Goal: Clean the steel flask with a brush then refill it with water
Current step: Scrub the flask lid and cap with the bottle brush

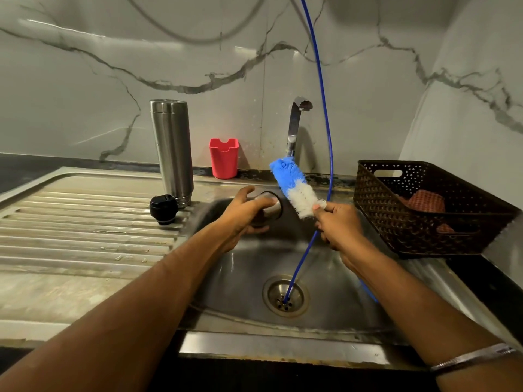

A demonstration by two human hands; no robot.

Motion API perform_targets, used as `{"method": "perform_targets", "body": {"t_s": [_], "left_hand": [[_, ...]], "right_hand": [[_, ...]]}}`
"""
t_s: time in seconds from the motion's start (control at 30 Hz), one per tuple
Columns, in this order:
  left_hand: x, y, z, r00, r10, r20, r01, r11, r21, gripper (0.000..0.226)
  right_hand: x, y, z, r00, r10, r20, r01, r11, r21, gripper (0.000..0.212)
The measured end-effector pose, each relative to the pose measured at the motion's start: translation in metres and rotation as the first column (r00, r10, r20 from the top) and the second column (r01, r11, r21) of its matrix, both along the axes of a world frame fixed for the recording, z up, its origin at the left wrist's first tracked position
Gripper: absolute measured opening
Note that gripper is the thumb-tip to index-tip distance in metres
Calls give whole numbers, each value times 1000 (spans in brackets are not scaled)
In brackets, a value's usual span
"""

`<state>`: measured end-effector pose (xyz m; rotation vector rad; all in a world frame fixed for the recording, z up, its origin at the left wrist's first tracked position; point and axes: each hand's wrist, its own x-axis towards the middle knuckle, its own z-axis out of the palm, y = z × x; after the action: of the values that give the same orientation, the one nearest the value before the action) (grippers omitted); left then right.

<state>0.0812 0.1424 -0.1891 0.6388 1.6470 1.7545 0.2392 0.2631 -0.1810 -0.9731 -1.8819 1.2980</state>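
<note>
Steel cup, probably the flask's, gripped in left hand over sink; flask stands on drainboard. Right hand grips brush, clear of cup. Next: bristles into the mouth.

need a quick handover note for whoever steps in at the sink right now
Left hand grips a steel cup over the sink.
Right hand holds the bottle brush, bristles up beside the cup, not inside it.
Steel flask stands on the drainboard, its black stopper lying beside it.
Tap shows no running water.
Done: flask opened.
Left: scrub cup and flask, rinse, refill, close.
</note>
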Motion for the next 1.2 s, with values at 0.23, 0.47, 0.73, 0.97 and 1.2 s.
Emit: {"method": "perform_targets", "body": {"t_s": [0.23, 0.47, 0.73, 0.97, 1.2], "left_hand": [[-12, -13, -5, 905, -96, -414, -7, 971, -240, 26], [-10, -8, -11, 535, -297, -791, -308, 804, -509, 22], [-5, 1, -9, 987, 158, -12, -158, 978, -139, 20], [2, -1, 10, 990, -119, 77, 119, 993, 7, 72], [16, 11, 9, 997, -63, -52, 62, 998, -14, 59]], "right_hand": [[-1, -5, -5, 996, 53, 78, -64, 988, 143, 21], [-1, -1, -7, 997, 39, 66, -53, 975, 214, 22], [-4, -2, -11, 977, 147, 156, -185, 945, 270, 19], [-7, -4, -15, 975, 121, 186, -190, 889, 417, 25], [-3, -6, -6, 983, 18, 185, -117, 832, 543, 28]]}}
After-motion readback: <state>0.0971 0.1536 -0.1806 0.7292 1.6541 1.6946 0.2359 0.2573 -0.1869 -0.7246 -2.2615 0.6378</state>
